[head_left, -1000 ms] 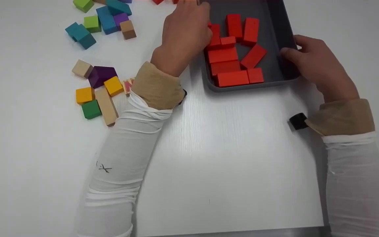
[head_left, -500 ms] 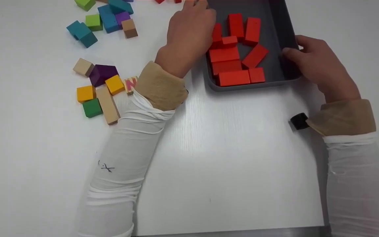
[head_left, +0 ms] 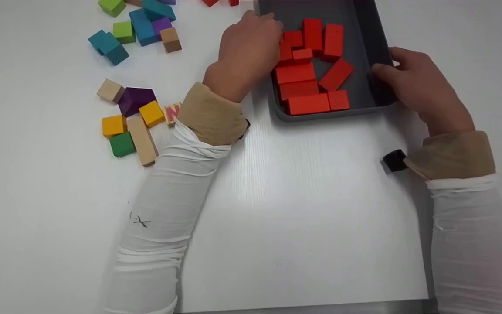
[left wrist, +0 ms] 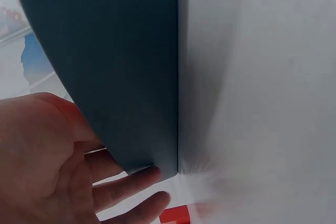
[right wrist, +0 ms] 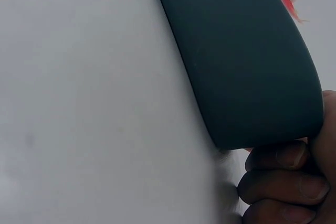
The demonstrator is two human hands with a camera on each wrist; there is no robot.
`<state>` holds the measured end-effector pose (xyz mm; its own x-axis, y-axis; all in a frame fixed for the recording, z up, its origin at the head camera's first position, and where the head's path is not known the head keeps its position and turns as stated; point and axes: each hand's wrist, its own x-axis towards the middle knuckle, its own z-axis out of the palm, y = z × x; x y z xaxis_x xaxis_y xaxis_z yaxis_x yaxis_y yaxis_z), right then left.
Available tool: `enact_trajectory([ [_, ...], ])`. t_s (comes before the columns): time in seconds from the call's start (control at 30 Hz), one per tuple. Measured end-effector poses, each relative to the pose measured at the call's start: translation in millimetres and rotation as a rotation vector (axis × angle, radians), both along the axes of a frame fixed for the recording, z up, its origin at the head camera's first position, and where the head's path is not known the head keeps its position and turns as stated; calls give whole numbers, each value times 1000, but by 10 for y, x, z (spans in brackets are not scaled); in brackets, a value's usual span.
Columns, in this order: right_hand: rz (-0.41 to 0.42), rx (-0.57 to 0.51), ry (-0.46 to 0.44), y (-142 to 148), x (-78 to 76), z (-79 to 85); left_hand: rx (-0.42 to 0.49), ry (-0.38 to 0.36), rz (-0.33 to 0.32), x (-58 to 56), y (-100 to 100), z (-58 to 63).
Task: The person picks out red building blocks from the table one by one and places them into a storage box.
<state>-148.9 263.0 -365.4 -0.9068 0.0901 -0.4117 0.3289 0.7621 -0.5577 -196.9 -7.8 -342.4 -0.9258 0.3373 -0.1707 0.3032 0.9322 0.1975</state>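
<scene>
A dark grey tray (head_left: 371,39) holds several red wooden blocks (head_left: 295,73), most of them along its near and left sides. My left hand (head_left: 247,52) is at the tray's left wall, its fingertips partly hidden in the head view. In the left wrist view its fingers (left wrist: 128,188) extend loosely by the end of the tray wall (left wrist: 113,61). One red block (head_left: 293,38) lies in the tray close to these fingers. My right hand (head_left: 427,89) grips the tray's right wall, thumb over the rim and fingers curled outside, as the right wrist view also shows.
Teal, lime, purple and tan blocks (head_left: 144,27) lie at the upper left. Below them are yellow, green, dark purple and plain wood blocks (head_left: 142,141), with a letter N block (head_left: 172,114). More red blocks (head_left: 209,2) show at the top edge.
A red block now shows in the tray beside my left fingers, where the hand and tray floor were before. The left hand has drawn slightly nearer. My right hand stays on the tray.
</scene>
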Motion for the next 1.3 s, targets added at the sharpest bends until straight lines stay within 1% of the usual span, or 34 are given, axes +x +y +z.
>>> enact_trajectory([
  [0.17, -6, -7, -7, -4, 5, 2, 21, -15, 9, 11, -12, 3],
  [0.33, -2, -8, -1, -14, 0, 8, 35, -50, 24, -1, -19, 2],
  [0.53, -4, -9, -14, -9, -7, -1, 20, -69, 15, -9, -17, -8],
  [0.73, -4, -11, -28, -8, -6, 4, 20, -78, -14, 21, 12, -2],
  [0.93, 0, -7, -22, -13, 4, 18, 14, -102, -76, 44, 35, 8],
  [1.13, -4, -7, -12, 8, 4, 25, 42, -104, -135, 9, 30, -18],
  [1.2, -5, -6, -9, 20, 10, 17, 52, -114, -135, -9, 37, -25],
  [1.3, -11, -2, -7, 40, 15, 16, 66, -103, -109, -32, 45, -20],
])
